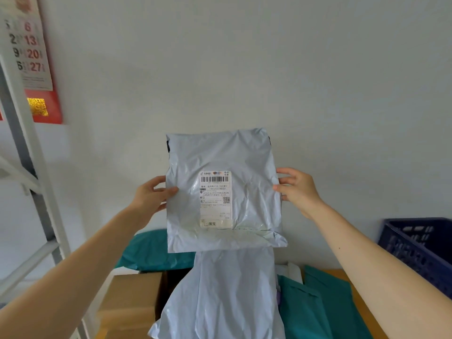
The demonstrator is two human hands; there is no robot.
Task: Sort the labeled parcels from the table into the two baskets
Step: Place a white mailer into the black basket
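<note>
I hold a pale grey poly-mailer parcel (247, 157) upright in front of the wall, its white shipping label (215, 195) facing me. My left hand (152, 196) pinches its left edge with the thumb on the front. My right hand (297, 189) pinches its right edge. Below it lies a second grey parcel (227, 294), with teal parcels to the left (151, 250) and right (325, 304). A dark blue basket (420, 250) stands at the right edge.
A brown cardboard box (132, 299) sits at the lower left of the pile. A grey metal shelf frame (31, 167) runs down the left side, with a red wall calendar (31, 57) behind it. The wooden table (367, 304) shows at the right.
</note>
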